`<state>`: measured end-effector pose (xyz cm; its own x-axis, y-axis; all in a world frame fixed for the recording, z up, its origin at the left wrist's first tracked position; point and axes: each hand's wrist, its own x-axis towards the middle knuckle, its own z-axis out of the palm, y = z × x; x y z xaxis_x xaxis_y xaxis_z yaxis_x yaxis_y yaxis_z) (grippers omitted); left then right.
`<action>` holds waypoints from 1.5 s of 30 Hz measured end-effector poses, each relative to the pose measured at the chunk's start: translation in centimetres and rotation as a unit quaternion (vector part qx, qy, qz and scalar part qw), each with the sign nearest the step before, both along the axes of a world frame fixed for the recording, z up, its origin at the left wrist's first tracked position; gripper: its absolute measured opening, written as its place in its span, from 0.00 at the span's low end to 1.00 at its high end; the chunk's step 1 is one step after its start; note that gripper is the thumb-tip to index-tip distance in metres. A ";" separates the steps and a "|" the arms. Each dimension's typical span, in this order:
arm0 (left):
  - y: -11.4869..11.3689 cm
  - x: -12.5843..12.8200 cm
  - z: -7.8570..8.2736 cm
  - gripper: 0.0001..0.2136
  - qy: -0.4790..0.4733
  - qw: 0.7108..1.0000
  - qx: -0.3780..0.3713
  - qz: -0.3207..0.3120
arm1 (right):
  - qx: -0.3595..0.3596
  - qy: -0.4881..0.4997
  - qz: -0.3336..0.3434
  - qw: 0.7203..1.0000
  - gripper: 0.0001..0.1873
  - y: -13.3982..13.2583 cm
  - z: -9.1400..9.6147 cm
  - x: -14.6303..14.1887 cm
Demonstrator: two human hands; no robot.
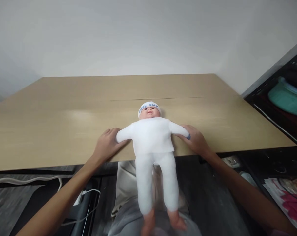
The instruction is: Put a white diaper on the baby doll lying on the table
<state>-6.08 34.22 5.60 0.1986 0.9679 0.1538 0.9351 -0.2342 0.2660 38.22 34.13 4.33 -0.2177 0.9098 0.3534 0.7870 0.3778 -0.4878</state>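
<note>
Currently, a doll [152,136] in a white suit is being held face up at the near edge of the table [65,124]. Its head, in a white cap [149,105], is pointing away, and its legs are hanging off the edge. One sleeve end is being gripped by the left hand [106,144] and the other by the right hand [195,141]. The hands are thus being held well apart, one on each side of the torso. White cables [89,196] are lying on the floor at the left, and a dark shelf [283,98] is standing at the right.
</note>
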 end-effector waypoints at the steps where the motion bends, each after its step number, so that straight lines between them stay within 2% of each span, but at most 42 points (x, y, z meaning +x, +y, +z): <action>1: 0.8 -0.3 -0.4 0.29 0.011 1.000 0.013 0.000 | -0.002 -0.005 0.007 1.000 0.24 0.7 -0.2 -0.1; 5: 5.3 -1.0 -1.2 0.30 0.038 0.999 0.039 -0.004 | 0.017 -0.024 0.015 0.999 0.24 5.1 -0.8 -0.9; 10: 12.2 -0.9 -0.9 0.30 0.025 0.999 0.035 0.021 | 0.036 -0.037 -0.003 0.999 0.20 12.7 -1.4 -1.7; 17: 21.3 -1.0 -1.1 0.30 -0.009 0.996 0.064 0.054 | 0.067 -0.045 0.000 0.997 0.23 23.0 -1.6 -2.7; 21: 26.0 -1.1 -1.8 0.29 0.001 0.991 0.113 0.071 | 0.089 -0.051 -0.016 0.995 0.22 27.4 -1.9 -2.8; 24: 28.6 -1.2 -2.3 0.30 0.005 0.987 0.139 0.076 | 0.118 -0.052 -0.016 0.992 0.25 29.6 -2.1 -2.5; 28: 30.7 -1.4 -2.6 0.33 -0.004 0.987 0.143 0.072 | 0.135 -0.053 -0.012 0.989 0.31 30.8 -2.4 -1.8; 36: 32.0 -1.9 -3.6 0.38 -0.052 0.986 0.150 0.043 | 0.116 -0.066 -0.044 0.990 0.41 31.5 -3.6 -0.5; 42: 32.3 -2.8 -4.0 0.39 -0.071 0.985 0.154 -0.015 | 0.107 -0.069 -0.037 0.991 0.40 32.0 -4.3 -0.1; 45: 31.8 -4.1 -3.7 0.38 -0.081 0.983 0.150 -0.070 | 0.109 -0.071 -0.028 0.991 0.37 32.1 -4.2 0.0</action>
<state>-10.20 66.02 1.88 0.2750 0.8393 0.4689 0.8393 -0.4475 0.3088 38.26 66.19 0.09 -0.2307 0.8275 0.5119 0.8643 0.4159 -0.2828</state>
